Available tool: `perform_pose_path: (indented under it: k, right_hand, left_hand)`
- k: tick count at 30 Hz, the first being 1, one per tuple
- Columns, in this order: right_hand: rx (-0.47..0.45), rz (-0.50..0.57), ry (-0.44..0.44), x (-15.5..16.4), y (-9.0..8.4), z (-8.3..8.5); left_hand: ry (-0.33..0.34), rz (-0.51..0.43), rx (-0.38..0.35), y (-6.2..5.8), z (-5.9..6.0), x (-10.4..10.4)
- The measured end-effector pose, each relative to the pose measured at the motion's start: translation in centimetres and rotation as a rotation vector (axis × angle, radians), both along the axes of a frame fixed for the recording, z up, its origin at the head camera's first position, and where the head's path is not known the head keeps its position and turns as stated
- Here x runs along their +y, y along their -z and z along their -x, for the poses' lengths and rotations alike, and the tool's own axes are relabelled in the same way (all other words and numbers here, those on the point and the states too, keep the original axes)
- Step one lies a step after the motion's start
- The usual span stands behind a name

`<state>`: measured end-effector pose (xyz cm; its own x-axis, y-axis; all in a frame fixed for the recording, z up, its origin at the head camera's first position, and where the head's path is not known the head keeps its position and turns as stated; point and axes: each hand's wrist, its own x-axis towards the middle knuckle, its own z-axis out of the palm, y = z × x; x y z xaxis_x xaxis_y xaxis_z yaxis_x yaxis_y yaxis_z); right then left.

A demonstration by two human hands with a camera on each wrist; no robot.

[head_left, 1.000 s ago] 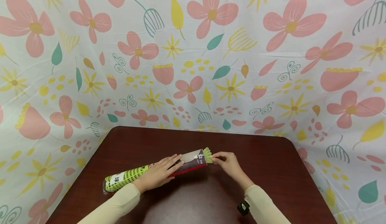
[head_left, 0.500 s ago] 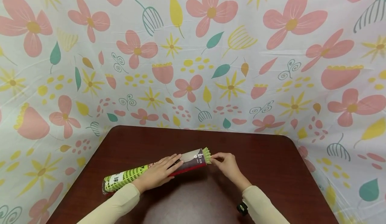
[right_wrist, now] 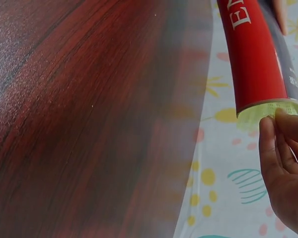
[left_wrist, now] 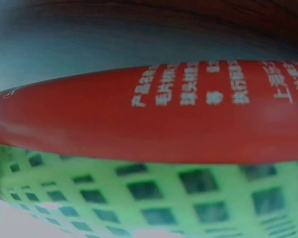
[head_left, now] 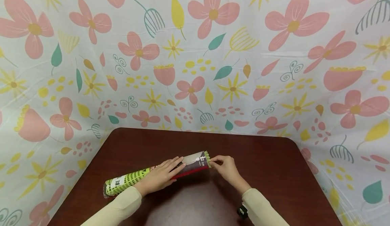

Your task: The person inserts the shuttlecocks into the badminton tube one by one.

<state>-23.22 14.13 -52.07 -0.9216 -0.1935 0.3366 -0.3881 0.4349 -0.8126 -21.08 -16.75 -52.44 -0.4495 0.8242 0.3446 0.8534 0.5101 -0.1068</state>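
Note:
A long shuttlecock tube, green-checked at its left end and red and grey at its right, lies on its side on the dark wooden table. My left hand rests on the tube's middle with fingers stretched along it. The left wrist view shows only the tube's red and green wall, very close. At the tube's right mouth a light green shuttlecock pokes out a little. My right hand pinches its feather edge with the fingertips, right at the tube opening.
A floral cloth hangs behind and around the table. The table's rounded far corners and right edge lie close to the cloth. A dark strap sits at my right wrist.
My right hand has moved slightly left, and the green shuttlecock now sticks out of the tube less than before. The left hand and tube stay put.

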Motion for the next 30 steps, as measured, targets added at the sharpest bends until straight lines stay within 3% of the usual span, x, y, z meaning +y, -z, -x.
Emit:
perform_pose_path:
  k: [16,30]
  right_hand:
    - [-0.049,-0.010,-0.009,-0.7,0.1,-0.3]
    - [0.021,0.071,-0.188,0.9,0.3,0.3]
  left_hand:
    - [0.001,-0.007,-0.006,0.8,-0.2,0.2]
    - [-0.001,-0.034,-0.024,1.0,0.1,0.4]
